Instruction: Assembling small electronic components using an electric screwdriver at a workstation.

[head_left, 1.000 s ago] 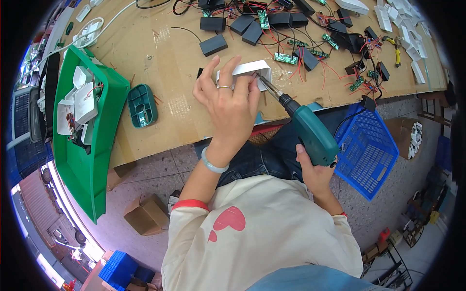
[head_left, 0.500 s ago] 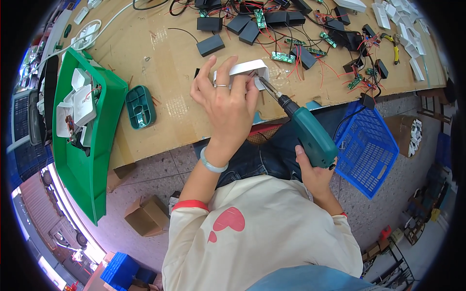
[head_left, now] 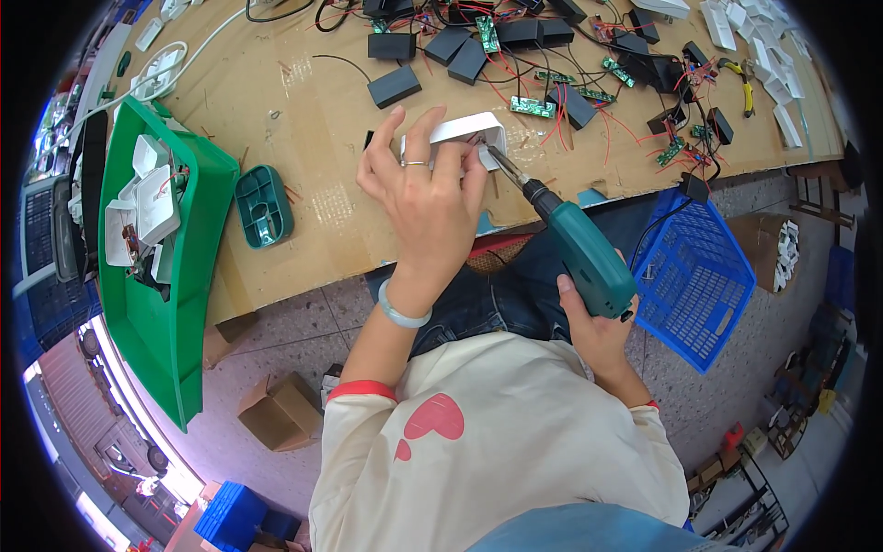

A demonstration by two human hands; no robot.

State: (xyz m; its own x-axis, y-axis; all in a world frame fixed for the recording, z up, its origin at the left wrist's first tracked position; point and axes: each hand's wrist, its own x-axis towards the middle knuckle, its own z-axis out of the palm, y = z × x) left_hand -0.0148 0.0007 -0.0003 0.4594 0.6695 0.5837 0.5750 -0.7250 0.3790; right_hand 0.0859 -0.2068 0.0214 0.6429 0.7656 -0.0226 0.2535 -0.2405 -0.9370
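Observation:
My left hand point(head_left: 429, 204) holds a white plastic housing point(head_left: 471, 125) on the cardboard-covered table. Its thumb and index finger pinch together inside the open side of the housing; what small part lies between them is hard to make out. From below right, my right hand point(head_left: 600, 345) grips a dark green soldering gun point(head_left: 591, 258). The gun's thin metal tip point(head_left: 504, 162) reaches into the housing, close beside my left fingertips. Most of my right fingers are hidden behind the tool's body.
Black boxes point(head_left: 394, 86) with wires and green circuit boards point(head_left: 532, 107) crowd the far side. A green bin point(head_left: 207, 170) with white cases stands at left, beside a small green tray point(head_left: 263, 207). Yellow-handled pliers point(head_left: 748, 97) lie right. A blue basket point(head_left: 699, 304) sits below the table edge.
The view has shifted very slightly. Both hands, the housing and the soldering gun keep nearly the same position, with the tip still inside the housing.

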